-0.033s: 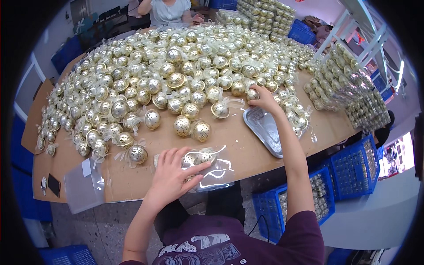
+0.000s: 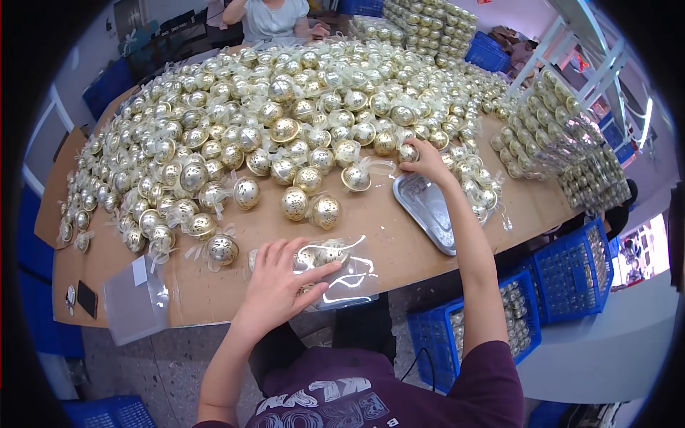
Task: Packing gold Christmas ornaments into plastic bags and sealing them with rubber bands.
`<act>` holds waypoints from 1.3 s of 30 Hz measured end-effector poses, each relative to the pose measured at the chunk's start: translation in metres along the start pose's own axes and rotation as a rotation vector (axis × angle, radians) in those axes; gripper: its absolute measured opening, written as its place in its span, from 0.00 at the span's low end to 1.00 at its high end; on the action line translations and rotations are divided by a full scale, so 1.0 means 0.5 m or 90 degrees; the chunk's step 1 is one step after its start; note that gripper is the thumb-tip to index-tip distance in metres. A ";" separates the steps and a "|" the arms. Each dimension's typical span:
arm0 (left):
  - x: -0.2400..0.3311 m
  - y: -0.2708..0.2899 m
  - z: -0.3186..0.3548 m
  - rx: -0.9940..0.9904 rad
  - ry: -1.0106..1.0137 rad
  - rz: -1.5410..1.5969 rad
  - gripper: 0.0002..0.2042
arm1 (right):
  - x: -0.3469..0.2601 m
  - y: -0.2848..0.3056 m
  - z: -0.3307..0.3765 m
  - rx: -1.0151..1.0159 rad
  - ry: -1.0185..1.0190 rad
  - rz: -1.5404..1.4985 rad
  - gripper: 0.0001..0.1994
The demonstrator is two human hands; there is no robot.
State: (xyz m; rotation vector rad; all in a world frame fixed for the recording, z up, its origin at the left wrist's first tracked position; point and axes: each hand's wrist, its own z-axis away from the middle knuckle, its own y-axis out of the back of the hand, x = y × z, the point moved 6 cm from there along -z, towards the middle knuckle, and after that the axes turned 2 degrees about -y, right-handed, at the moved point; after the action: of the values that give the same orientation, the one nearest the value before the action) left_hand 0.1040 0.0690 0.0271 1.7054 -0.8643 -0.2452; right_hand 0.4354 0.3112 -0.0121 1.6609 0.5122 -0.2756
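My left hand lies over a clear plastic pack at the table's near edge, fingers stretched out and slightly apart. Shiny gold ball ornaments show inside the pack, partly hidden under the hand. Farther off to the right, my right hand closes its fingers on one gold ball ornament at the front of the large heap. Just below that hand is a grey metal tray, partly covered by my forearm. Two loose ball ornaments sit beyond the pack.
A heap of gold balls with pale ribbons covers most of the cardboard-topped table. At left lie clear bags and a phone. Packed balls are stacked at right, above blue crates. Across the table sits a person.
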 end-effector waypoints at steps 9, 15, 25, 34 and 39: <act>-0.001 -0.002 0.000 -0.001 -0.002 -0.001 0.17 | -0.132 -0.043 0.050 0.027 0.131 -0.061 0.30; 0.003 0.000 0.000 -0.001 -0.003 0.003 0.17 | -0.054 0.032 0.008 0.021 0.029 -0.067 0.23; 0.006 -0.006 -0.007 -0.004 -0.002 0.011 0.17 | 0.068 0.118 0.076 0.032 0.013 0.376 0.28; -0.003 0.000 -0.001 -0.006 0.011 0.009 0.17 | -0.070 0.053 0.270 0.000 -0.059 -0.262 0.28; 0.000 -0.002 -0.003 -0.002 0.007 0.004 0.17 | -0.044 0.027 0.294 0.026 -0.092 -0.789 0.26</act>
State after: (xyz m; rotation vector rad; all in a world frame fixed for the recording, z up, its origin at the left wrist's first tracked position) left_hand 0.1053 0.0703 0.0267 1.7001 -0.8601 -0.2320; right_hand 0.4390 0.1620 -0.0134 1.1486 1.3817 -1.2900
